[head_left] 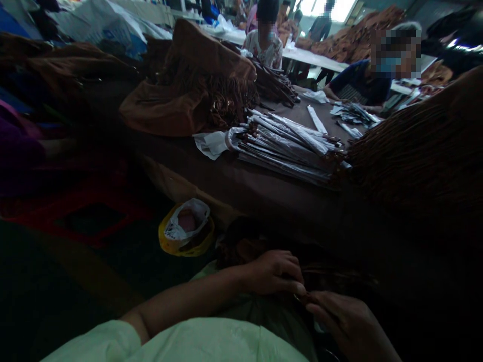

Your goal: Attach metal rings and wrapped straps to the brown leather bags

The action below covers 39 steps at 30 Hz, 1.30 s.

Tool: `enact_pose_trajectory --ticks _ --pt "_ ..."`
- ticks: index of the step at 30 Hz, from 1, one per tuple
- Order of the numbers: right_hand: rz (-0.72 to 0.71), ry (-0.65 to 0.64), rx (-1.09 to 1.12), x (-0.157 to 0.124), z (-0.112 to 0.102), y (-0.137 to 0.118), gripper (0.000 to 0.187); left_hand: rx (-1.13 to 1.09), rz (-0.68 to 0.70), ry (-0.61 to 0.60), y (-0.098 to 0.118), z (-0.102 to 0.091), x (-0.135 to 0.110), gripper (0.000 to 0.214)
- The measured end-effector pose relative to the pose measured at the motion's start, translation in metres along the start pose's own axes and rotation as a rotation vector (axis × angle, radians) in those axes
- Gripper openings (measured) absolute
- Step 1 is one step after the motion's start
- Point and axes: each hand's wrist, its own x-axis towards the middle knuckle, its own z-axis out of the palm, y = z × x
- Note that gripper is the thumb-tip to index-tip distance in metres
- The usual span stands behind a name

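Note:
Low in the head view, my left hand (273,274) and my right hand (349,324) meet in my lap below the table edge. Both are closed in a pinch on a small dark piece (305,297) between their fingertips; it seems part of a brown fringed bag (264,246) lying in shadow on my lap, but I cannot make it out clearly. My pale green sleeve (181,342) covers the left arm to the elbow.
A dark table (241,181) carries a stack of paper-wrapped straps (287,143), a brown fringed bag (196,85) and fringed material at right (415,151). A yellow-and-white plastic bag (186,229) hangs below the edge. Other people sit at tables behind.

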Motion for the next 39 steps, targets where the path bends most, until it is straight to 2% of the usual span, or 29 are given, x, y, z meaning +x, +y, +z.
enact_pose_trajectory --ticks 3,5,10,17,20,22,23,25,27,29,31,33,35,39 --pt "-0.167 0.163 -0.182 -0.008 0.004 -0.005 0.019 0.100 0.105 -0.038 0.004 -0.007 0.000 0.022" --pt "-0.240 0.224 -0.269 -0.011 0.008 -0.007 0.021 0.125 0.131 -0.052 0.006 -0.010 -0.002 0.019" --pt "-0.346 0.253 -0.422 -0.009 0.005 -0.012 0.022 0.151 0.126 -0.039 0.012 -0.013 -0.005 0.019" --pt "-0.345 0.227 -0.415 -0.010 0.005 -0.011 0.023 0.171 0.129 -0.011 0.012 -0.013 -0.006 0.024" --pt "-0.266 0.243 -0.290 -0.011 0.007 -0.008 0.019 0.220 0.130 -0.026 0.009 -0.011 -0.006 0.026" --pt "-0.115 0.212 -0.140 -0.009 0.007 -0.007 0.017 0.273 0.107 -0.029 0.008 -0.009 -0.005 0.029" --pt "-0.002 0.153 -0.041 -0.007 0.006 -0.006 0.019 0.303 0.091 -0.020 0.008 -0.008 -0.003 0.031" --pt "0.225 0.019 0.214 -0.002 0.005 -0.002 0.032 0.369 0.061 0.012 0.009 -0.005 0.002 0.033" --pt "0.388 -0.075 0.515 0.004 0.006 0.005 0.043 0.410 0.036 0.034 0.009 -0.003 0.008 0.038" --pt "0.500 -0.075 0.789 0.010 0.009 0.013 0.047 0.383 -0.022 0.039 0.010 -0.001 0.015 0.042" --pt "0.595 -0.057 0.955 0.015 0.013 0.021 0.048 0.317 -0.137 0.033 0.012 0.000 0.020 0.045" --pt "0.635 -0.062 0.990 0.019 0.017 0.025 0.050 0.321 -0.262 0.046 0.014 0.002 0.022 0.046" --pt "0.603 -0.101 0.941 0.021 0.018 0.028 0.051 0.440 -0.344 0.094 0.016 0.005 0.024 0.047" --pt "0.519 -0.166 0.668 0.025 0.016 0.031 0.050 0.726 -0.413 0.183 0.014 0.017 0.028 0.047"
